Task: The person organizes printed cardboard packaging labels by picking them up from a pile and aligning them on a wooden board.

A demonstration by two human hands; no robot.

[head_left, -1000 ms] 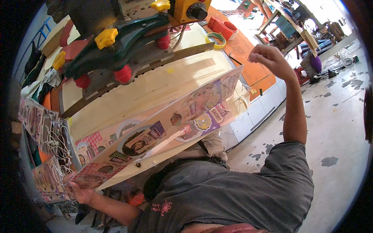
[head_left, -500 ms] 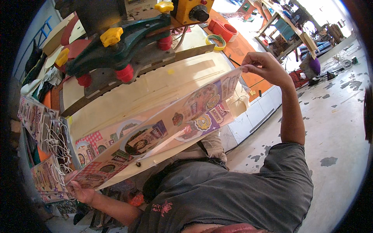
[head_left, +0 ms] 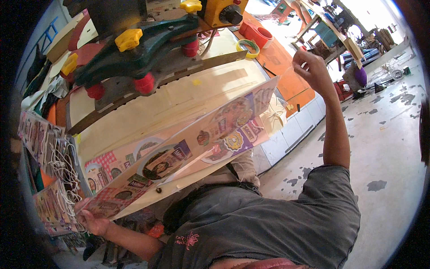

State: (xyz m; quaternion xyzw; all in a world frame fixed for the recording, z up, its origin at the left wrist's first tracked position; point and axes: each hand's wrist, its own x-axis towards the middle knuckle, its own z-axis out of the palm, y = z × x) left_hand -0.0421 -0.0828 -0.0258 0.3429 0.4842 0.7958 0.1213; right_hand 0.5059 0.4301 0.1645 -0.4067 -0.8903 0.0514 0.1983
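A long printed sheet (head_left: 210, 127), glossy with food pictures, slants across in front of me. My left hand (head_left: 94, 222) is closed on its lower left end, the thumb on the near face. Off the sheet's upper right corner, my right hand (head_left: 312, 74) is raised with its fingers pinched. A faint see-through strip (head_left: 288, 74), seemingly clear film, runs from that pinch towards the corner. Behind the held sheet, another printed sheet (head_left: 101, 172) lies on the cream work surface (head_left: 174, 99), partly hidden.
Beyond the surface stands a dark green machine clamp (head_left: 143, 54) with yellow knobs and red feet, above a long metal bar (head_left: 161, 84). Tape rolls (head_left: 248, 48) rest on the orange table (head_left: 268, 67). Bundles of printed cards with white strings (head_left: 56, 152) hang at left.
My right hand has left the sheet's corner and moved slightly right and up, with the faint strip between. The left hand and the sheet stay nearly in place.
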